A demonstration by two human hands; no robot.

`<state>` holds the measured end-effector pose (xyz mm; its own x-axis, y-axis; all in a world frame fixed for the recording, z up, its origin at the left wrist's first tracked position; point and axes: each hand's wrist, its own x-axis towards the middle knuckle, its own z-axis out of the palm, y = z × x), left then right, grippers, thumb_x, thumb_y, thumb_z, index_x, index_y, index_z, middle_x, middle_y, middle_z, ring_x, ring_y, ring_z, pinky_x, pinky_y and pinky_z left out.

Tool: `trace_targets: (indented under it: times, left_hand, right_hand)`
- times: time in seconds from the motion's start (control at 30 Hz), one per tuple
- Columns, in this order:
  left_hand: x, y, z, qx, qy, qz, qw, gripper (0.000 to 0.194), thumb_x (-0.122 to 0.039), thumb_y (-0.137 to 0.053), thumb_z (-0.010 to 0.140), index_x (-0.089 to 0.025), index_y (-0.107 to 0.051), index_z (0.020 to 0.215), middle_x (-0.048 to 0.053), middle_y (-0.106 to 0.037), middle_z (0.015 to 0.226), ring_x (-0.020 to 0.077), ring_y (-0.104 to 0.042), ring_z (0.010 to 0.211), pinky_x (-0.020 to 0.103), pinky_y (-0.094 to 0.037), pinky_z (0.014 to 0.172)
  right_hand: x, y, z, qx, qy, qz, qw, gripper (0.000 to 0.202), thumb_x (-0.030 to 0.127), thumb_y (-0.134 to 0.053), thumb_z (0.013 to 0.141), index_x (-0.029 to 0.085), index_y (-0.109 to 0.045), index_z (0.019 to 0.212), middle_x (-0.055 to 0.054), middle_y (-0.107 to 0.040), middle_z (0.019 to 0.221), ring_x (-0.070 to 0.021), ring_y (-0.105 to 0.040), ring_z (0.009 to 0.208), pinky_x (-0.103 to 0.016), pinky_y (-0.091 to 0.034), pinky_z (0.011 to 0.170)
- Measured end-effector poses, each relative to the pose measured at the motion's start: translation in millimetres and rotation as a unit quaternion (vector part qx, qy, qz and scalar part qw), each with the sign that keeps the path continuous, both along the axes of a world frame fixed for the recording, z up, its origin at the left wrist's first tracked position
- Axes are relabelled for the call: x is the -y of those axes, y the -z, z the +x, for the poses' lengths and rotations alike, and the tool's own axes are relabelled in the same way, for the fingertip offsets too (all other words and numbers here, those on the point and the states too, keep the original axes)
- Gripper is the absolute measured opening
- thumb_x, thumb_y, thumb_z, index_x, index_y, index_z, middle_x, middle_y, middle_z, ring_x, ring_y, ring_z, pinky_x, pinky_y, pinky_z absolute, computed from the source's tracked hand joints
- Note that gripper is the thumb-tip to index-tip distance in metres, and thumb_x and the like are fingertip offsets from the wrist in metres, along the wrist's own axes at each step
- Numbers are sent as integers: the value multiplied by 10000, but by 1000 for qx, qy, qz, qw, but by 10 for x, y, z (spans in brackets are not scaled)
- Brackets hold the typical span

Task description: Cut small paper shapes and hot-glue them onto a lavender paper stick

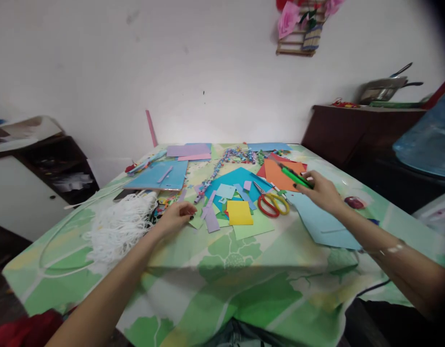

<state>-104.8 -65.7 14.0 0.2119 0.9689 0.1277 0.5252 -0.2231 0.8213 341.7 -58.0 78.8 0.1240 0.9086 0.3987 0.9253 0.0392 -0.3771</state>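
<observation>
My right hand (pixel 321 190) is closed around a slim green-and-black tool (pixel 296 177), raised over the orange paper (pixel 275 173) and light blue sheet (pixel 316 221); its exact kind is blurred. At the left of the paper scraps, my left hand (pixel 177 218) rests low with fingers loosely curled and a gap to the thumb. A pale green scrap (pixel 196 221) lies by its fingertips. Beside that are lilac strips (pixel 212 220) and a yellow square (pixel 240 213). Scissors with one red and one yellow handle (pixel 268 206) lie between the hands.
White yarn (pixel 123 221) is heaped at the left. Behind it lies a blue sheet (pixel 164 176). A curled paper garland (pixel 217 171) crosses the back of the floral tablecloth (pixel 233 250). At the right are a dark red roundish item (pixel 355 202) and a dark cabinet (pixel 352 130).
</observation>
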Motion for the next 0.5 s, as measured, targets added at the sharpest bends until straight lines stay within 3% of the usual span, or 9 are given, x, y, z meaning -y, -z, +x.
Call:
trace_targets:
  times: [0.1, 0.2, 0.27, 0.37, 0.5]
  left_hand:
    - [-41, 4, -5, -43, -27, 32, 998, 185, -153, -595, 583, -192, -659, 752, 26, -655, 731, 198, -609, 716, 334, -502, 690]
    - [3, -3, 163, -82, -27, 113, 990, 186, -146, -575, 661, -208, -665, 812, 61, -647, 916, 236, -567, 949, 395, -435, 894]
    - [72, 4, 374, -129, 63, 197, 970, 184, -158, -537, 752, -203, -673, 868, 84, -634, 976, 233, -552, 988, 398, -413, 928]
    - [160, 43, 731, -154, 216, 250, 931, 271, -170, -445, 864, -211, -676, 1000, 116, -590, 1126, 218, -525, 1057, 373, -399, 938]
    - [144, 124, 1033, -199, 258, 256, 910, 324, -209, -401, 909, -261, -671, 1081, 119, -572, 1063, 221, -507, 987, 403, -391, 902]
  right_hand:
    - [486, 222, -52, 13, -105, -54, 993, 344, 500, -538, 809, 225, -551, 1016, -6, -633, 678, -169, -538, 556, -256, -361, 525]
    - [832, 436, -93, 33, -185, -97, 978, 262, 450, -494, 854, 231, -567, 977, -37, -665, 811, -188, -586, 664, -279, -415, 606]
    - [950, 549, -97, 40, -200, -90, 975, 231, 412, -487, 862, 219, -571, 956, -74, -653, 928, -209, -608, 781, -300, -445, 682]
    - [1002, 648, -71, 62, -195, -87, 975, 221, 377, -480, 865, 205, -577, 963, -95, -625, 966, -214, -614, 799, -318, -460, 708]
    - [1000, 660, -2, 86, -208, -90, 970, 230, 351, -492, 863, 209, -588, 1015, -87, -614, 956, -206, -611, 780, -318, -467, 704]
